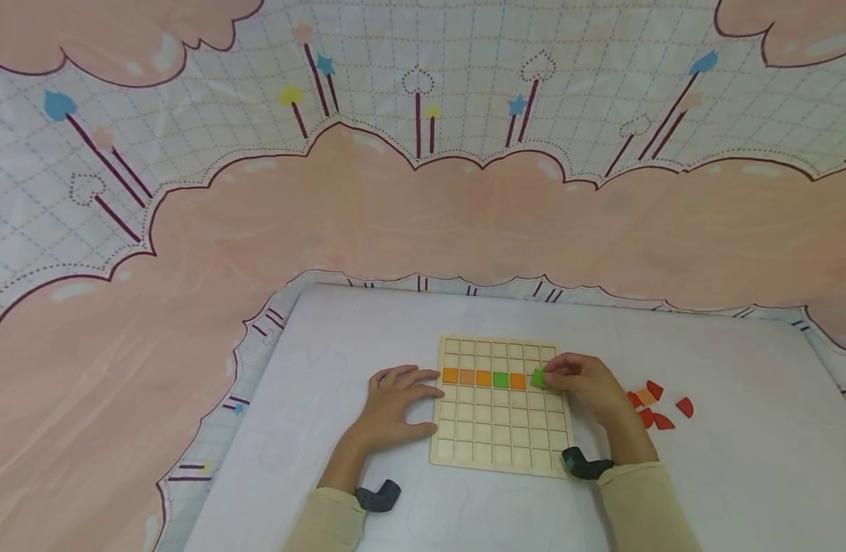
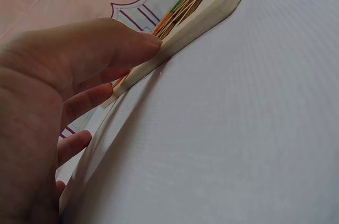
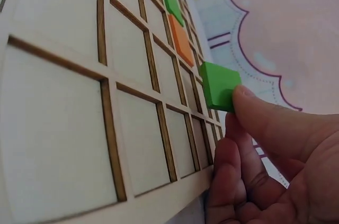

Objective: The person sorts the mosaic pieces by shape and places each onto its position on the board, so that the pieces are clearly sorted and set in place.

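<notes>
A pale wooden grid board (image 1: 502,468) lies flat on the table, with a row of square tiles, orange and green, set in its third row from the far edge. Between thumb and fingers my right hand (image 1: 588,383) pinches a green square tile (image 3: 220,86), tilted above the right end of that row. Spread along the board's left edge, the fingers of my left hand (image 1: 398,406) touch it. In the left wrist view the left thumb (image 2: 122,44) rests against the board's side.
To the right of the board lie several loose red quarter-round pieces (image 1: 684,407) and a light orange square tile (image 1: 646,397). The white tabletop (image 1: 754,475) is backed by a pink patterned cloth (image 1: 464,222). Each wrist wears a dark band (image 1: 378,497).
</notes>
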A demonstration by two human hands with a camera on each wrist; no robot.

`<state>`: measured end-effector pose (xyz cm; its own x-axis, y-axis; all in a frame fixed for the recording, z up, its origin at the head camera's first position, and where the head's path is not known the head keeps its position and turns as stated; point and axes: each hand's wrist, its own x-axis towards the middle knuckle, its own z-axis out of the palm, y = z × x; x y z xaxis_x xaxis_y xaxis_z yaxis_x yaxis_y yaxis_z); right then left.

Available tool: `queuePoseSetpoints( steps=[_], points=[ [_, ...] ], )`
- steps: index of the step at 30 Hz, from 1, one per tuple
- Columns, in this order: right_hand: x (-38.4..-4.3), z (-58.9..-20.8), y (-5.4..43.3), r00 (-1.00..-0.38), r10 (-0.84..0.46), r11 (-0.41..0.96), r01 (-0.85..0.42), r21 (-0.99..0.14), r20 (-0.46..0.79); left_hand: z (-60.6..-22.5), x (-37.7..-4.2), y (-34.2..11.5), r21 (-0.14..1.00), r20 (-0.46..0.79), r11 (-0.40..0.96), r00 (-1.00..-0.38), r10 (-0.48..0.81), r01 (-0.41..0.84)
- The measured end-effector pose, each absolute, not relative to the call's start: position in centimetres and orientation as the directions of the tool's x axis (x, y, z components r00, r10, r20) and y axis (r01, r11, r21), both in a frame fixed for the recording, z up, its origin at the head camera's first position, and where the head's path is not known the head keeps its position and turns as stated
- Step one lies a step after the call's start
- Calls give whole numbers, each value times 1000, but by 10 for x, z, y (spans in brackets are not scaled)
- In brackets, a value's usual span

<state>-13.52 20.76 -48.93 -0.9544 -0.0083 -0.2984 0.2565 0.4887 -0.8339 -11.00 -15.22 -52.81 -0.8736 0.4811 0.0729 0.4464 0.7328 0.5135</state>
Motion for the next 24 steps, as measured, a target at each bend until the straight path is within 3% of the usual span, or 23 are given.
queuePoseSetpoints(
  steps=[24],
  points=[
    [-137, -486, 190, -958, 30, 668, 232, -707, -286, -529, -111, -151, 495, 87, 744, -877, 473, 450]
  ],
)
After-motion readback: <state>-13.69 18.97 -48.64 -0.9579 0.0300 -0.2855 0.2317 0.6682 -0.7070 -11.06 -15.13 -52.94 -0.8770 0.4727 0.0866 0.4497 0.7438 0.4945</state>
